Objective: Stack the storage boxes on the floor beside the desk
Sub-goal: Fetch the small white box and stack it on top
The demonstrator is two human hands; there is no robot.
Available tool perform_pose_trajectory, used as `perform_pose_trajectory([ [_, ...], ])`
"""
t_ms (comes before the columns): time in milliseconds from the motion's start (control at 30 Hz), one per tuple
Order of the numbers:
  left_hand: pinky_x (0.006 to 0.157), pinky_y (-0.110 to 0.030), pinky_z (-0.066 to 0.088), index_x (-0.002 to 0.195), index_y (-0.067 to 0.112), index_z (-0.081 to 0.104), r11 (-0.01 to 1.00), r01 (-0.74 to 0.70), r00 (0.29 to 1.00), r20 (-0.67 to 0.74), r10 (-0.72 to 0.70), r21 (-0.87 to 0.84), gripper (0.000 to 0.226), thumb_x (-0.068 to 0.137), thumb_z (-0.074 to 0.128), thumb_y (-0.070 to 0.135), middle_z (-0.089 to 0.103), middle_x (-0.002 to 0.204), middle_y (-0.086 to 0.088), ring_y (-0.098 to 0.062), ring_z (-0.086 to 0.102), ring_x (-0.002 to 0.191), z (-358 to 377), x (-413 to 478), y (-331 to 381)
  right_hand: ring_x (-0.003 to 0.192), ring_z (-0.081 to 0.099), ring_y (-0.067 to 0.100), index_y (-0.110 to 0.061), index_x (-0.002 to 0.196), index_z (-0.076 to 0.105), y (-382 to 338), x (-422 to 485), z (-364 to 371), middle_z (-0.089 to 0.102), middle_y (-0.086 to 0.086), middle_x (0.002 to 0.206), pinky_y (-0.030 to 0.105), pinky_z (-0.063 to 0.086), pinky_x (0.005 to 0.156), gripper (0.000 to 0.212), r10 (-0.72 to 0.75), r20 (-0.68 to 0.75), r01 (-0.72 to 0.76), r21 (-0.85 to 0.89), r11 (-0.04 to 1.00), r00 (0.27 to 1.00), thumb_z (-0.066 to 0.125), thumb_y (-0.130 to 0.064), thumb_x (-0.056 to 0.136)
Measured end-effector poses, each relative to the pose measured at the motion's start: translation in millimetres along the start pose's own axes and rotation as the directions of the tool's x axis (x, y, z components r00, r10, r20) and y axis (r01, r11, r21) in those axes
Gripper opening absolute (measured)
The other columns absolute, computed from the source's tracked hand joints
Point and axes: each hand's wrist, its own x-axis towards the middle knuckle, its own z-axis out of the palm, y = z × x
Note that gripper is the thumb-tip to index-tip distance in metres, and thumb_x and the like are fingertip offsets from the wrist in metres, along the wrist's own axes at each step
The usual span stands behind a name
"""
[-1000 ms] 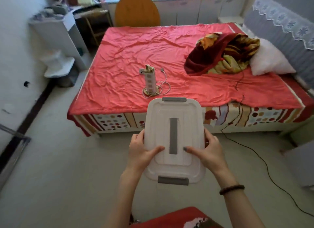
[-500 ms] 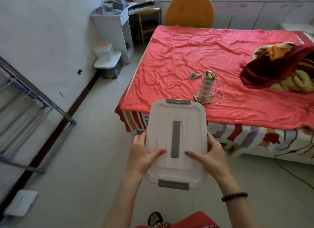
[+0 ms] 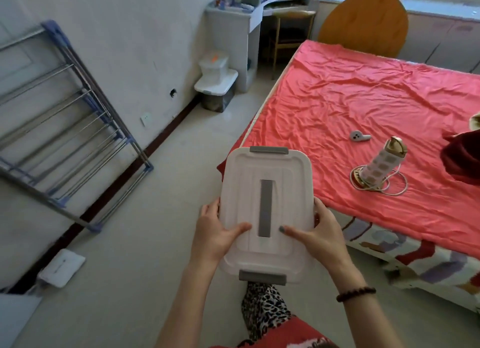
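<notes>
Bedroom floor (image 3: pixel 155 217): both hands' grip clasping box (image 3: pixel 266 212).

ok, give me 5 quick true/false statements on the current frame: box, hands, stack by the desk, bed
1. Both hands grip the white storage box, left hand and right hand on opposite sides. True.
2. The held box has no lid. False: its lid is on, with grey latches at both ends.
3. Two boxes already sit stacked on the floor beside the desk: a small box on a larger box. True.
4. The tower power strip stands on the floor. False: it stands on the red bedspread.
5. The drying rack lies on the bed. False: it leans against the left wall.
</notes>
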Motion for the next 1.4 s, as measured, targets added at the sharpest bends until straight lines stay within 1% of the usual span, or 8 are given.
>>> perform_pose_trajectory([
  [67, 0.085, -0.022, 0.039, 0.127, 0.021, 0.051, 1.000, 0.009, 1.000, -0.025, -0.009, 0.008, 0.090, 0.049, 0.085, 0.050, 0.045, 0.102, 0.009, -0.011, 0.051, 0.094, -6.8, 17.4, -5.0, 0.097, 0.060, 0.000, -0.049, 0.110, 0.052, -6.3, 20.5, 11.5, 0.062, -0.012, 0.111, 0.022, 0.054, 0.075, 0.073, -0.020, 0.028, 0.020, 0.009, 1.000, 0.999, 0.089, -0.047, 0.047],
  [200, 0.087, -0.023, 0.039, 0.130, 0.020, 0.047, 0.998, 0.057, 0.995, -0.089, -0.055, 0.025, 0.094, 0.049, 0.082, 0.054, 0.043, 0.104, 0.010, -0.009, 0.049, 0.096, -23.6, 64.5, -22.4, 0.104, 0.059, 0.012, -0.038, 0.123, 0.052, -16.7, 79.4, 48.5, 0.062, -0.009, 0.114, 0.040, 0.053, 0.086, 0.085, -0.039, 0.095, 0.040, -0.015, 0.999, 0.995, 0.089, -0.047, 0.048],
  [500, 0.083, -0.018, 0.036, 0.133, 0.017, 0.043, 0.990, 0.117, 0.979, -0.179, -0.101, 0.081, 0.100, 0.049, 0.076, 0.062, 0.039, 0.103, 0.013, -0.004, 0.044, 0.094, -52.4, 211.8, -27.8, 0.102, 0.056, 0.014, -0.040, 0.124, 0.049, -62.2, 245.0, 114.1, 0.059, -0.006, 0.110, 0.041, 0.051, 0.086, 0.085, -0.043, 0.227, 0.066, -0.095, 0.993, 0.973, 0.084, -0.054, 0.048],
  [667, 0.080, -0.023, 0.042, 0.127, 0.023, 0.043, 0.990, 0.111, 0.976, -0.199, -0.093, 0.083, 0.095, 0.050, 0.075, 0.067, 0.044, 0.106, 0.008, -0.010, 0.050, 0.094, -59.6, 289.8, -22.6, 0.100, 0.054, 0.012, -0.040, 0.128, 0.047, -92.2, 324.7, 133.3, 0.057, -0.008, 0.110, 0.035, 0.050, 0.079, 0.089, -0.084, 0.208, 0.115, -0.143, 0.983, 0.974, 0.082, -0.055, 0.048],
  [833, 0.084, -0.030, 0.050, 0.129, 0.023, 0.041, 0.988, 0.120, 0.975, -0.201, -0.099, 0.095, 0.096, 0.050, 0.071, 0.071, 0.044, 0.110, 0.007, -0.012, 0.050, 0.097, -64.9, 344.2, -28.0, 0.096, 0.048, 0.010, -0.043, 0.130, 0.043, -108.3, 373.7, 150.8, 0.053, -0.009, 0.109, 0.027, 0.039, 0.070, 0.091, -0.080, 0.211, 0.118, -0.173, 0.978, 0.974, 0.078, -0.059, 0.048],
  [1067, 0.083, -0.026, 0.045, 0.130, 0.025, 0.042, 0.988, 0.129, 0.979, -0.170, -0.114, 0.081, 0.097, 0.050, 0.073, 0.069, 0.044, 0.108, 0.008, -0.010, 0.049, 0.096, -71.1, 427.9, -43.0, 0.097, 0.050, 0.013, -0.039, 0.131, 0.044, -123.8, 440.0, 183.6, 0.052, -0.006, 0.109, 0.029, 0.043, 0.076, 0.089, -0.025, 0.190, 0.067, -0.213, 0.975, 0.982, 0.082, -0.052, 0.052],
  [1300, 0.080, -0.022, 0.041, 0.131, 0.026, 0.039, 0.994, 0.080, 0.993, -0.093, -0.073, 0.076, 0.097, 0.051, 0.072, 0.070, 0.039, 0.106, 0.013, -0.006, 0.046, 0.095, -95.3, 546.4, -65.2, 0.095, 0.046, 0.010, -0.038, 0.121, 0.049, -152.2, 522.3, 239.2, 0.055, -0.008, 0.105, 0.018, 0.038, 0.069, 0.078, -0.026, 0.115, 0.051, -0.217, 0.975, 0.993, 0.081, -0.054, 0.051],
  [1400, 0.079, -0.022, 0.043, 0.130, 0.027, 0.040, 0.996, 0.047, 0.997, -0.062, -0.042, 0.071, 0.096, 0.050, 0.073, 0.069, 0.040, 0.104, 0.014, -0.004, 0.046, 0.091, -113.4, 601.1, -71.7, 0.099, 0.053, 0.014, -0.038, 0.120, 0.051, -168.2, 556.8, 265.7, 0.057, -0.007, 0.104, 0.033, 0.050, 0.078, 0.079, -0.008, 0.084, 0.022, -0.168, 0.986, 0.996, 0.082, -0.054, 0.050],
])
